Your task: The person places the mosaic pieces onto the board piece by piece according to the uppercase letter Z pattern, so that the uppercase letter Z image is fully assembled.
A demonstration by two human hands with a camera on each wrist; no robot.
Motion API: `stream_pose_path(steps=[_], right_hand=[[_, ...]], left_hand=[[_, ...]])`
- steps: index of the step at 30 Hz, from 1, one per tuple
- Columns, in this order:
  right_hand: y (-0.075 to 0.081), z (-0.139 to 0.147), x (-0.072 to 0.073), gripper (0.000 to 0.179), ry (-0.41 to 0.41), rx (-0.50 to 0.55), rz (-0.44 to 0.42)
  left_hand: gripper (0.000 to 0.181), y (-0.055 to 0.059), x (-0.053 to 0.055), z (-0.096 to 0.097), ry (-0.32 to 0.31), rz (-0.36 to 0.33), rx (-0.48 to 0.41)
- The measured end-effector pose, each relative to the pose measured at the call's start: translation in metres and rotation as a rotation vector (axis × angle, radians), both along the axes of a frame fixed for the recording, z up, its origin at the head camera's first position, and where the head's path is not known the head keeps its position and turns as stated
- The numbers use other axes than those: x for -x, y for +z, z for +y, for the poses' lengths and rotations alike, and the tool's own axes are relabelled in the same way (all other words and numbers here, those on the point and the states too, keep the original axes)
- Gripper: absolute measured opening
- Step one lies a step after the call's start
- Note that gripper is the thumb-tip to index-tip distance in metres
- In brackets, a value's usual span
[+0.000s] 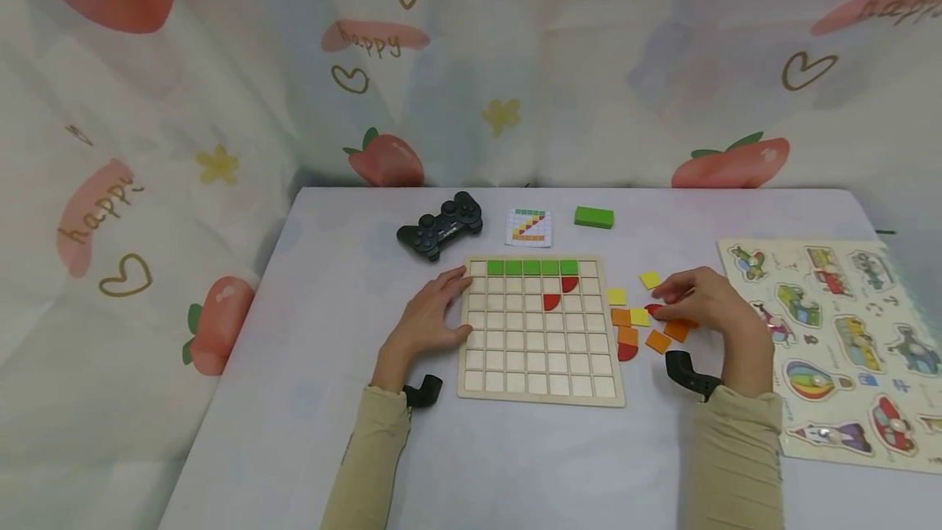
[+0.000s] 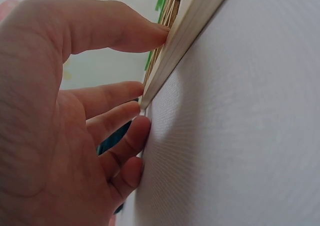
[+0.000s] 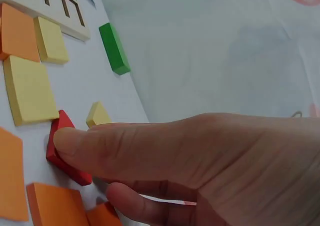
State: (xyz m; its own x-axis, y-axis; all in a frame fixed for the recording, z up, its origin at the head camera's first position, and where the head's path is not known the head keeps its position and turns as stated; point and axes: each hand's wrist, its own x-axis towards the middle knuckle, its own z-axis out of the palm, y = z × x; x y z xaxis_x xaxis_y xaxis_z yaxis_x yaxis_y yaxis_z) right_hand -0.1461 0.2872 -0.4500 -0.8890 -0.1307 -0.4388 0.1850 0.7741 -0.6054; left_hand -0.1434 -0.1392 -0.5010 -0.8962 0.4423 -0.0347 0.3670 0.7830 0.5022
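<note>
My left hand (image 1: 434, 316) rests against the left edge of a wooden grid board (image 1: 504, 387), thumb and fingertips touching its side. The left wrist view shows the thumb (image 2: 135, 29) on the board's rim. Several green squares (image 1: 532, 267) fill part of the board's top row, with two red quarter-circle pieces (image 1: 552, 302) stepping down below them. To the right of the board, my right hand (image 1: 702, 301) pinches a red block (image 3: 67, 158); the thumb lies over it and partly hides its shape. Yellow squares (image 3: 31, 91) and orange squares (image 1: 658, 341) lie around that hand.
Behind the board are a black game controller (image 1: 441, 225), a small pattern card (image 1: 528, 228) and a green block (image 1: 594, 217). A picture puzzle board (image 1: 827, 350) lies at the right, beside the right forearm. Another red piece (image 1: 627, 352) lies near the grid board's right edge.
</note>
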Motion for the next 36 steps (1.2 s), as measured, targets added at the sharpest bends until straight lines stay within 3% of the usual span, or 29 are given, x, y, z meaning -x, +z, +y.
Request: stream_pose_path(steps=[16,21,27,33,36], right_hand=[[-0.011,-0.01,0.001,0.031,-0.033,0.006,0.008],[-0.009,-0.014,0.002,0.026,-0.001,0.006,0.076],[-0.009,-0.016,-0.006,0.03,0.015,0.022,0.126],[0.0,-0.038,-0.001,0.022,0.042,0.123,0.241],[0.001,-0.06,0.002,0.017,0.08,0.194,0.25]], left_hand=[[0.077,-0.003,-0.003,0.0,0.007,0.006,-0.005],[0.077,0.001,0.0,0.0,0.002,0.006,-0.013],[0.078,-0.005,-0.007,0.001,-0.001,-0.023,-0.014],[0.078,-0.002,-0.007,-0.001,0.004,-0.003,-0.014],[0.078,0.0,-0.004,-0.001,0.0,0.01,-0.018]])
